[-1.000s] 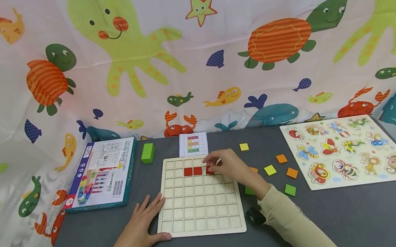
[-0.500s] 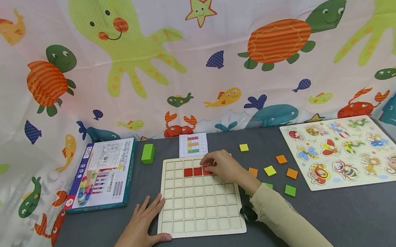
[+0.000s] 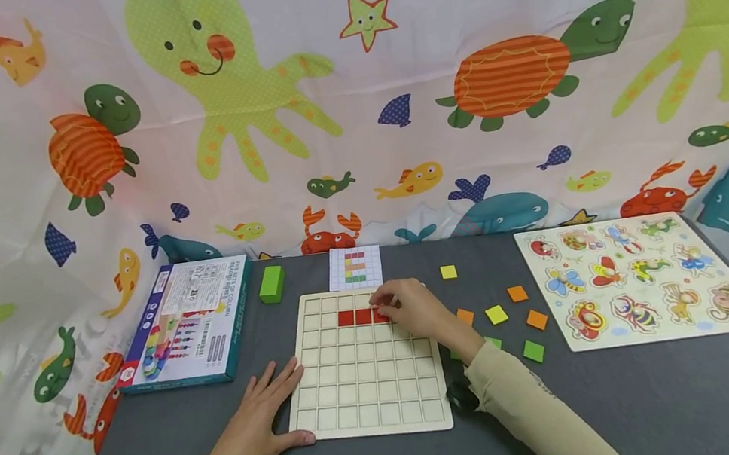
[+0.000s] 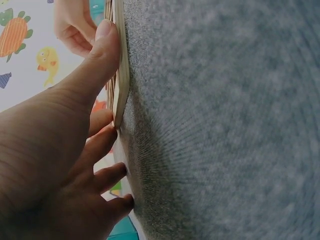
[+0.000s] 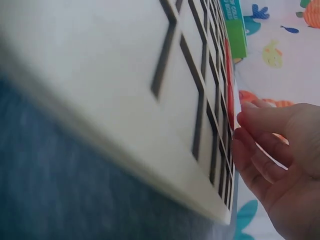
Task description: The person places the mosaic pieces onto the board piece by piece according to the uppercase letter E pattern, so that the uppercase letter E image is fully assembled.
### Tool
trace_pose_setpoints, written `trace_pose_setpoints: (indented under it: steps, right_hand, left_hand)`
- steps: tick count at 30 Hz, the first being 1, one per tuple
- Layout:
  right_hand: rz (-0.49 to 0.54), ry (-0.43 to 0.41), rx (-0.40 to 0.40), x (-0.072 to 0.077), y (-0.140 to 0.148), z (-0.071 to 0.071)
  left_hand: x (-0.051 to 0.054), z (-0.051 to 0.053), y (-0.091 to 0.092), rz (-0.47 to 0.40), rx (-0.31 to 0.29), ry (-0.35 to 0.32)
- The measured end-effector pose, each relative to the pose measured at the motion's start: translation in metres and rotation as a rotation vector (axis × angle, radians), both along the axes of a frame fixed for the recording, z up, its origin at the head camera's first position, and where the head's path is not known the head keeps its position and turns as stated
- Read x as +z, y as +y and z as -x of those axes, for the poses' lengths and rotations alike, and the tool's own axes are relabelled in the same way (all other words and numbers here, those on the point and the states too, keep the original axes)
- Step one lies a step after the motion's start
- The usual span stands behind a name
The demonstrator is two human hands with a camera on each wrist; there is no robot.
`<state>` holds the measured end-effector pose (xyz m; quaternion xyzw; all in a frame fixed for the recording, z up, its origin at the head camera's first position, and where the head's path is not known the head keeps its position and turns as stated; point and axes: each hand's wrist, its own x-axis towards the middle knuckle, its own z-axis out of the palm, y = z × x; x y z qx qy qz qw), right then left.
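Observation:
The pale grid board (image 3: pixel 347 374) lies flat with red tiles (image 3: pixel 354 317) side by side in its second row. At their right end, my right hand (image 3: pixel 419 310) pinches another red tile (image 3: pixel 378 315), partly hidden by the fingers. In the right wrist view, the right hand (image 5: pixel 285 160) has its fingertips beside the red strip (image 5: pixel 229 82). My left hand (image 3: pixel 259 424) rests spread at the board's left edge, thumb on the near-left corner. The left wrist view shows that hand (image 4: pixel 65 135) with its thumb over the board's edge (image 4: pixel 121 85).
Behind the board lies a pattern card (image 3: pixel 355 267), with a green block (image 3: pixel 272 284) and a box (image 3: pixel 188 321) to its left. Yellow (image 3: pixel 496 315), orange (image 3: pixel 537 320) and green tiles (image 3: pixel 533 351) lie scattered to the right, before a picture puzzle board (image 3: pixel 644 280).
My right hand has moved slightly left with the red tile, which now sits against the neighbouring red ones. More green shows beside the right wrist. The left hand has stayed in place.

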<state>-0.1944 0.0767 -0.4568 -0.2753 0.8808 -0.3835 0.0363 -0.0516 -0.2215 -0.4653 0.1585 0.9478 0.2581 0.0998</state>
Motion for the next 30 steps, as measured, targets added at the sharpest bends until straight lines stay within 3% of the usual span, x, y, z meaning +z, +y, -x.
trace_pose_setpoints:
  steps: [6,12,17,24,30]
  right_hand:
    - [0.011,0.029,-0.063,0.002,0.03,0.007]
    - [-0.067,0.092,-0.161,0.005,0.074,0.02]
    - [-0.101,0.085,-0.21,0.001,0.102,0.03]
    - [-0.137,0.04,-0.172,-0.004,0.111,0.035]
    - [-0.175,0.04,-0.191,-0.001,0.107,0.033]
  left_hand:
    - [-0.001,0.0,-0.001,0.003,-0.004,0.01]
    - [0.0,-0.001,0.0,-0.001,-0.002,0.004]
    - [-0.001,0.0,0.0,-0.004,0.002,0.003]
    - [-0.002,0.0,0.0,-0.01,0.005,-0.002]
    - [-0.001,0.0,-0.001,-0.016,-0.002,0.003]
